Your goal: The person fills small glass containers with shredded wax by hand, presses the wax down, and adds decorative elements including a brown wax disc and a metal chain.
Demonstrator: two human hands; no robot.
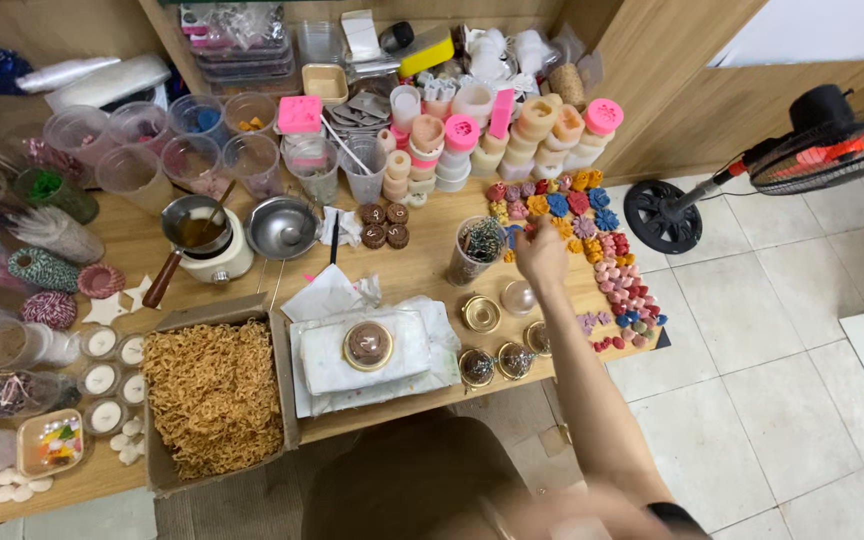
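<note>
Where the wooden desk [422, 270] ends at its right edge, pale floor tiles [782, 330] run open and unobstructed as far as a standing fan [752, 165], whose round black base sits near the desk's far right corner. Bare desk surface is scarce: the clearest patch lies in front of the right hand [542, 255], between a clear cup of mixed small pieces [477, 250] and the round gold-rimmed tins [497, 335] lined along the near edge. That right hand reaches out over the desk with the back facing the camera and the fingers curled downward; whether it grips anything cannot be told. It hovers at the left margin of a spread of small coloured moulded pieces [592, 255], flower and heart shapes in red, blue, yellow and pink, set in close rows down to the desk's right edge. The left hand is not in view. Behind the spread stand stacks of round moulds [512, 135] in cream and pink, smooth and rubbery in look. Left of centre, a small melting pot [207, 235] with a wooden handle holds amber liquid, beside a steel bowl [282, 228]. A cardboard box [214, 395] of crinkled tan paper shred occupies the near left, and next to it a white wrapped block carries a brown round piece [368, 345] in a gold tin. Four brown rosette pieces [384, 225] sit just behind.
</note>
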